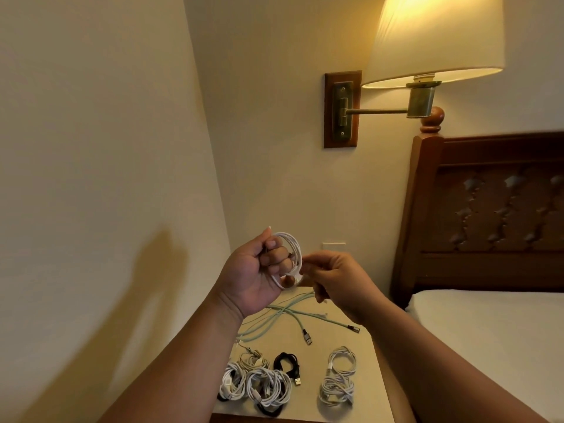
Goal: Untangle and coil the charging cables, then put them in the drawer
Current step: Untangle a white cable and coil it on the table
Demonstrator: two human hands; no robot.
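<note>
My left hand [259,270] is raised above the nightstand and grips a white cable [294,250] wound into a small loop around its fingers. My right hand [332,277] pinches the loose end of that same cable at the loop's lower right. Below the hands, mint-green cables [274,319] lie uncoiled across the nightstand top [345,334], their metal plugs pointing right. Nearer to me lie several coiled white cables [268,389], a coiled black cable [288,363] and two more white coils [340,377]. No drawer is in view.
A cream wall [106,178] runs close along the left. A swing-arm wall lamp [427,56] glows overhead on the right. A wooden headboard [488,209] and a white mattress [503,331] stand immediately right of the nightstand.
</note>
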